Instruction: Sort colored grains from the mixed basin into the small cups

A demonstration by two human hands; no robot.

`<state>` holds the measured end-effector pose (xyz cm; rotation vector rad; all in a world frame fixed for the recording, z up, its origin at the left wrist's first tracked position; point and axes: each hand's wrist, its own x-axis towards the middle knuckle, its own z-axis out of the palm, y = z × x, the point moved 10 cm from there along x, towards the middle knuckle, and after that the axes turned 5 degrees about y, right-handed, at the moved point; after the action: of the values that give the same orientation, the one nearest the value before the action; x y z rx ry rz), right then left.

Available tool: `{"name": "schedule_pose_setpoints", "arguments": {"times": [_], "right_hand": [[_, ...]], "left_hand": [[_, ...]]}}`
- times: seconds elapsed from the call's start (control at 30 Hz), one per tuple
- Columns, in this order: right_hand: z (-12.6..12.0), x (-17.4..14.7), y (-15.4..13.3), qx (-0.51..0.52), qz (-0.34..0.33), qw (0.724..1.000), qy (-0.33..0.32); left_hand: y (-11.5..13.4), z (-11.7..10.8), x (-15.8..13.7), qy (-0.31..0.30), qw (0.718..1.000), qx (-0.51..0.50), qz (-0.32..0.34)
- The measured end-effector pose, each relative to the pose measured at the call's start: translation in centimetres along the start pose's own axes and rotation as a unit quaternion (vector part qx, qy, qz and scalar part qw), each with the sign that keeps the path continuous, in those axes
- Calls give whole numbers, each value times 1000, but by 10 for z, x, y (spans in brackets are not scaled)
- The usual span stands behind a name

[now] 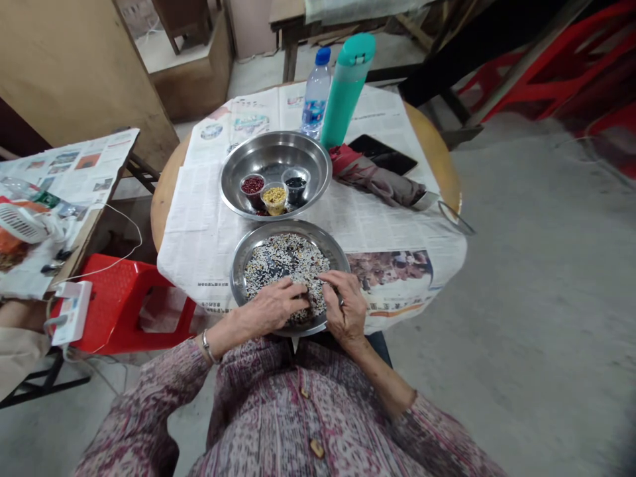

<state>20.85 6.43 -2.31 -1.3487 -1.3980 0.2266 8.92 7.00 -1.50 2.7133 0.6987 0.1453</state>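
A shallow metal plate (240,265) holds a mix of white rice-like grains (278,255) with dark and yellow bits among them. Over its near side, my left hand (275,305) reaches in with fingers bent together against the grains. My right hand (346,306) is at the plate's right rim, thumb and fingers drawn in towards each other; anything between them is too small to name. Just behind stands a deeper metal basin (238,156) with three small clear cups inside: red beans (253,184), yellow kernels (274,195) and dark beans (296,182).
Newspaper (193,218) covers the round table. Behind the basin stand a water bottle (315,93) and a teal bottle (348,86). A folded umbrella (382,182) and a dark phone or tablet (385,154) lie to the right. A red stool (114,298) and power strip (73,311) are left.
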Motion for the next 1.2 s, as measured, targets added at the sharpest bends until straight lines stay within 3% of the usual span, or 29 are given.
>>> {"name": "schedule_pose_setpoints", "arguments": {"times": [0.13, 0.27, 0.4, 0.53, 0.67, 0.77, 0.87, 0.97, 1.07, 1.2], "right_hand": [[0, 1, -1, -10, -2, 1000, -1], [0, 1, -3, -4, -9, 1000, 0], [0, 0, -2, 3, -8, 1000, 3], [0, 0, -3, 17, -11, 1000, 0], [-1, -1, -3, 21, -15, 1000, 0], [0, -2, -1, 16, -7, 1000, 2], [-4, -2, 0, 22, 0, 999, 25], [-7, -2, -1, 39, -5, 998, 44], [-8, -2, -1, 39, -7, 998, 52], [-7, -2, 0, 35, -2, 998, 50]], "left_hand": [[-35, -14, 11, 65, 994, 61, -64], [-70, -37, -7, 138, 971, 78, -179], [-70, -38, -35, 112, 961, 70, -245], [-42, -28, -44, 73, 973, -23, -217], [-33, -9, -23, 69, 972, -97, -202], [-34, 2, 7, 101, 972, -130, -169], [-33, -4, 29, 155, 967, -161, -124], [-26, -17, 31, 156, 977, -125, -70], [-20, -15, 25, 78, 996, -34, -18], [-18, -1, 32, 17, 998, 59, 30]]}}
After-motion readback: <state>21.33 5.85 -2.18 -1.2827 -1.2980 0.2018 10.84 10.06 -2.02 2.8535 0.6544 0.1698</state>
